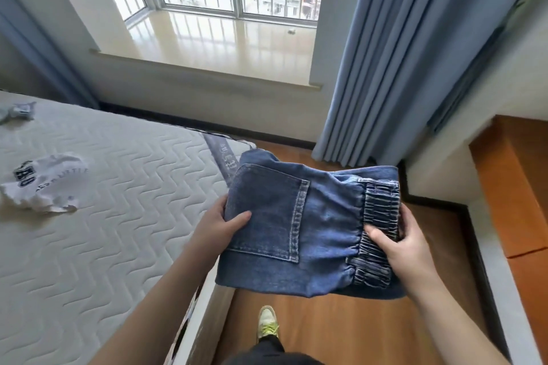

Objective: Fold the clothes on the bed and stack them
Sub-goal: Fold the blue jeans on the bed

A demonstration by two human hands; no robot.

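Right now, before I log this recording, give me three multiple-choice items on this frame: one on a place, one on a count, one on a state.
1. Where are the folded jeans?
A. Flat on the mattress
B. Held over the floor beside the bed
C. On the windowsill

2. How many garments lie on the mattress?
A. None
B. Two
C. Five

3. The white printed shirt is:
A. Crumpled
B. Neatly folded
C. Hanging

Key: 1 B, the left hand and right hand grip them above wooden floor; 2 B, the shirt and a grey garment; 3 A, it lies bunched.
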